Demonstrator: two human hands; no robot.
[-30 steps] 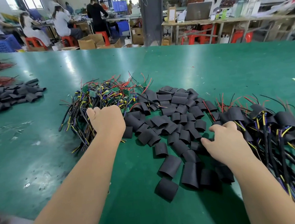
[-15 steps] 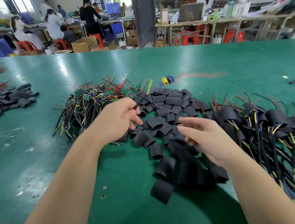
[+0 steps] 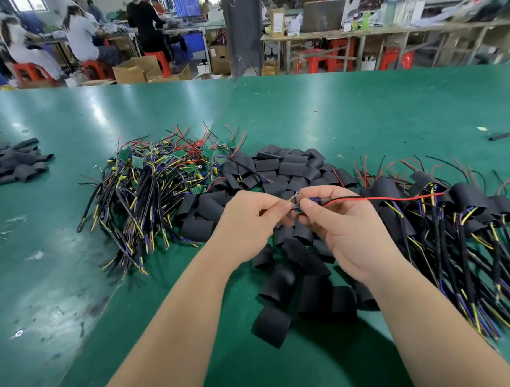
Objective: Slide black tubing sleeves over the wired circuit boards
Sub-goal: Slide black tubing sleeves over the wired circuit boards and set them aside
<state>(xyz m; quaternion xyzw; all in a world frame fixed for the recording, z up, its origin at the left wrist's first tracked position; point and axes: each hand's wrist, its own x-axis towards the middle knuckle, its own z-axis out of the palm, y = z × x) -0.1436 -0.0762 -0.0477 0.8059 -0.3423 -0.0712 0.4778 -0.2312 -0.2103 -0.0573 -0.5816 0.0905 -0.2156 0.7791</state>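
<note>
Both of your hands meet just above the middle of the green surface (image 3: 364, 116), with one wired circuit board (image 3: 296, 209) caught between them. Your left hand (image 3: 250, 221) has its fingers curled, and its fingertips pinch the board's left end. Your right hand (image 3: 343, 225) is curled as well and pinches the other end between thumb and forefinger. Most of the board is hidden by your fingertips; only a sliver of it and a bit of blue show. Its red and black leads (image 3: 387, 199) run out from your right hand and stretch to the right. I cannot tell whether a sleeve is on it or in your fingers.

Directly under your hands lies the heap of loose black tubing sleeves (image 3: 276, 173), short flattened pieces spreading from behind your knuckles down towards you. To the left of that heap, touching it, sits the tangle of bare boards (image 3: 154, 186), green boards on top and black, yellow and purple cables fanning outward. To the right, also touching the heap, is the pile of sleeved boards (image 3: 466, 221), each with a black sleeve at its head and cables trailing towards the near edge.

Far to the left lies a second heap of sleeves (image 3: 4, 166), well apart from the rest. One stray black piece (image 3: 500, 135) lies alone at the right.
</note>
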